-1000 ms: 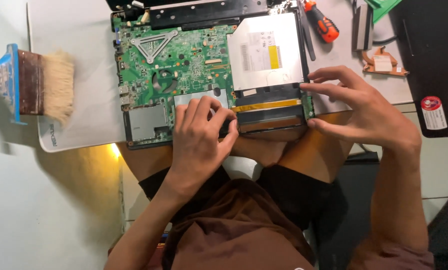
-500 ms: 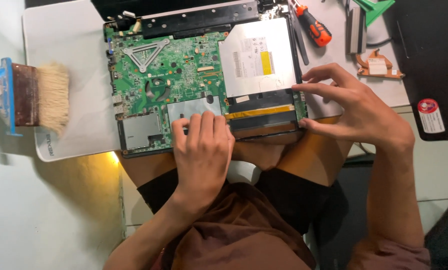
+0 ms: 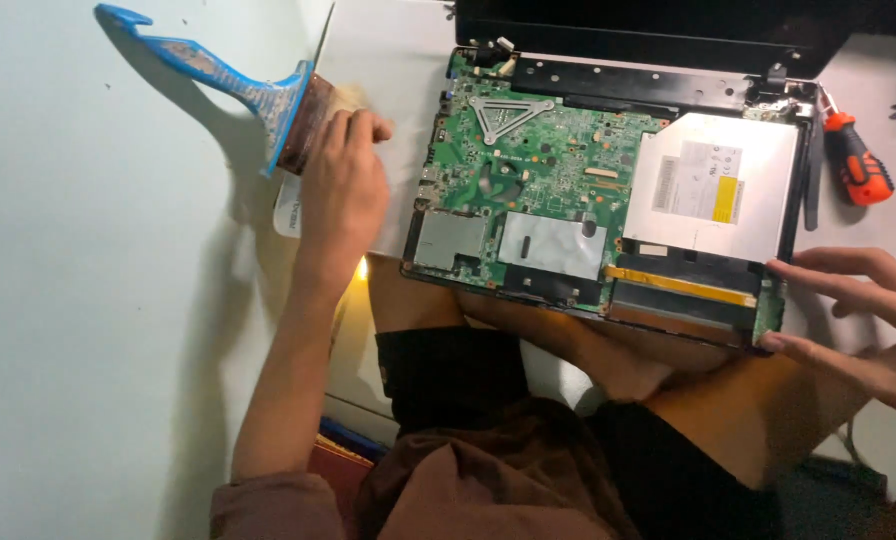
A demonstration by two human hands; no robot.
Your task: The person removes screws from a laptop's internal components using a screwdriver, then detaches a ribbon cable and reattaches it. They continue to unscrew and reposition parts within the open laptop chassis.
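The person sits with an opened laptop (image 3: 608,200) across their lap, its cover off and the insides bare. A green circuit board (image 3: 538,170) fills the left part, dotted with small parts and a three-armed metal bracket near the top. Below it lie two dull silver plates. On the right sits a flat white disc drive (image 3: 713,185) with a yellow patch on its label, and under that a dark bay crossed by an orange strip.

The left hand (image 3: 343,195) reaches out to the side, fingers curled down over the bristle end of a wide paintbrush (image 3: 258,95) with a blue handle, which lies on the pale table (image 3: 68,300) just left of the laptop. The right hand (image 3: 868,320) rests at the laptop's right front corner, fingers spread, fingertips touching the edge. An orange-handled screwdriver (image 3: 856,165) lies beside the laptop's right side.
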